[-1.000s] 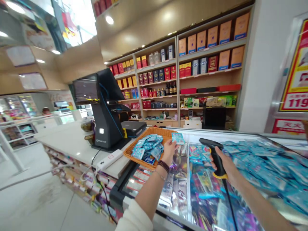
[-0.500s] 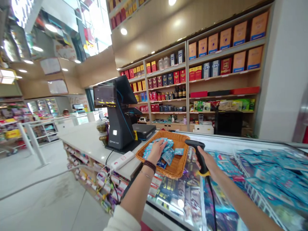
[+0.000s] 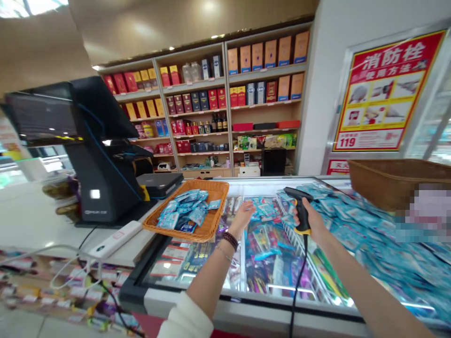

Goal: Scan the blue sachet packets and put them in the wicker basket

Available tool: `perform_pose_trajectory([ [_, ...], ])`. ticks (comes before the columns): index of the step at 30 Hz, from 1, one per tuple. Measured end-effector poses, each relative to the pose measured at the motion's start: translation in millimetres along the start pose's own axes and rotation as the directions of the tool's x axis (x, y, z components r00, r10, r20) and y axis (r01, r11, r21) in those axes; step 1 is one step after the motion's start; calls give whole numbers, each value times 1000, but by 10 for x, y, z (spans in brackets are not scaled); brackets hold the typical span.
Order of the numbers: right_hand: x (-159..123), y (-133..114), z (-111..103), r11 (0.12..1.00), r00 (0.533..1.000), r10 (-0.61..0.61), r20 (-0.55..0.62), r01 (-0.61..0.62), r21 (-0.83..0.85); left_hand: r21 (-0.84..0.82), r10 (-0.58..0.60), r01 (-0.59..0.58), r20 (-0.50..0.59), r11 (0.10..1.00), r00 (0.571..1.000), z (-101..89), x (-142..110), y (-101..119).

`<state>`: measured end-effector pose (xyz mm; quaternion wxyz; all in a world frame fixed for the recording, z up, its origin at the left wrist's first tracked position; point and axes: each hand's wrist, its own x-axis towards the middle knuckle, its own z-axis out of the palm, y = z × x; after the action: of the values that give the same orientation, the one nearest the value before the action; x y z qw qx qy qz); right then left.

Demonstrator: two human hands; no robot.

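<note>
My left hand [image 3: 243, 217] is above the glass top of a display freezer [image 3: 197, 303], to the right of an orange-brown wicker basket [image 3: 210, 230]. Its fingers are loosely bent and slightly apart, with nothing visible in them. A heap of small light-blue packets [image 3: 198, 216] lies in the basket. In my right hand [image 3: 314, 221] is a black barcode scanner [image 3: 301, 212] with yellow trim, held upright by its handle. Its cable hangs down over the freezer. Many more blue packets [image 3: 347, 230] are spread over the freezer's right side, close to that hand.
A black checkout terminal [image 3: 102, 173] stands at the left, with a white power strip [image 3: 114, 239] on the counter before it. At the right, a larger brown basket [image 3: 384, 180] rests beyond the packets. Behind the freezer are shelves [image 3: 197, 136] of boxes and bottles.
My left hand has left the packets in the wicker basket and moved right over the freezer. The view has turned right. My right hand still grips the scanner.
</note>
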<state>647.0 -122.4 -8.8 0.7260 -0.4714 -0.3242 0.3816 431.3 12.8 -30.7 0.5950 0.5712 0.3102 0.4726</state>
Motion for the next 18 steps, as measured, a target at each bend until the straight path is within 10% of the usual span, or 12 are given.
perform_pose_trajectory([
  [7,-190,155,-237,985,995,85,-55,-76,156,515,113,-47,-98,856,989,625,93,-278],
  [18,-124,319,3,989,989,146,0,-146,39,534,95,11,-171,845,981,626,264,-429],
])
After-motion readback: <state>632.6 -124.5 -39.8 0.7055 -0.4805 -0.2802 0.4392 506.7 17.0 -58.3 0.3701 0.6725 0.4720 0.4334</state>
